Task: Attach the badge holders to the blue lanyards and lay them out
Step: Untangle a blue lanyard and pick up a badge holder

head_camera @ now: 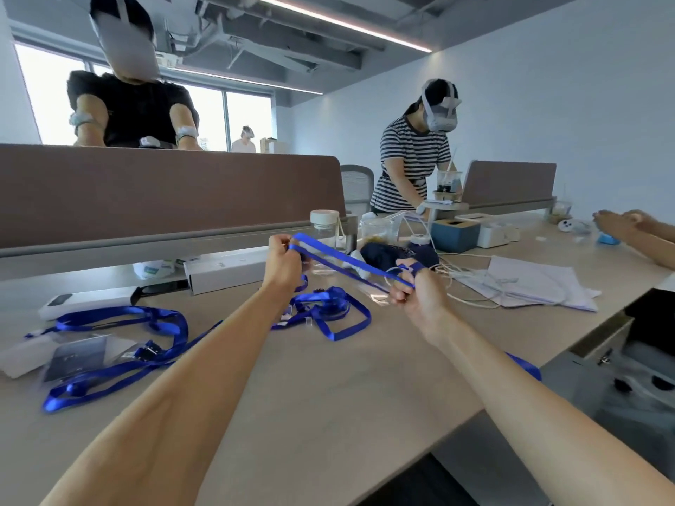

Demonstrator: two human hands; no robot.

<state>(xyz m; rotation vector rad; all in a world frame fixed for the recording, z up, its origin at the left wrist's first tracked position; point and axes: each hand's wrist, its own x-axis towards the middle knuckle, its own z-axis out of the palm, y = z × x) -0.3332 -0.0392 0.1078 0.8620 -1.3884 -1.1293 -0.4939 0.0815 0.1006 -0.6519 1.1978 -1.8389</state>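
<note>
Blue lanyard (339, 259) runs taut above the table (328, 388), pinched at 1 end by the curled fingers of the left hand (283, 262) and gripped at the other by the closed fingers of the right hand (416, 290), where the strap looks wrapped over 1 finger. What appears to be a clear badge holder (376, 295) hangs just beside that right grip; whether it is clipped on cannot be told. Under this tension the strap could slip from the left pinch, or the holder could drop. The loose pile of lanyards (325, 308) directly below could snag a lowered strap, and the jar (323, 228) behind could be knocked. Markings on the white box (226, 266) are too blurred to read
</note>
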